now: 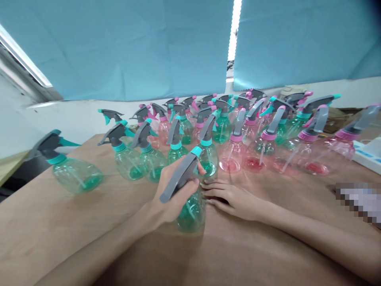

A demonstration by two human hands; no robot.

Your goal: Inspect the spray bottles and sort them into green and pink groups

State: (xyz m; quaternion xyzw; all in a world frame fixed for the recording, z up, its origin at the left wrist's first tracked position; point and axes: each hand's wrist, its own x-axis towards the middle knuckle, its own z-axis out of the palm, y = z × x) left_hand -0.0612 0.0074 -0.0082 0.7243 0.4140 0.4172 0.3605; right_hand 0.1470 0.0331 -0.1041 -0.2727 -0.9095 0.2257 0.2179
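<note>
My left hand (pixel 175 190) is closed round the neck of a green see-through spray bottle (pixel 190 216) with a grey trigger head and a turquoise nozzle. The bottle is close to me, and its base appears to rest on the table. Just to its right, my right hand (pixel 232 198) lies low over the tabletop, fingers stretched toward the bottle; whether they touch it I cannot tell. Right behind my hands stands another green spray bottle (pixel 208 159). A pink spray bottle (pixel 232 157) is beyond my right hand.
Several green and pink spray bottles stand in rows across the wooden table (pixel 127 222). One green bottle (pixel 76 174) is apart at the left. A white and blue object (pixel 369 155) sits at the right edge, near a blurred-out item (pixel 361 200). Blue sheeting (pixel 143 47) covers the wall behind.
</note>
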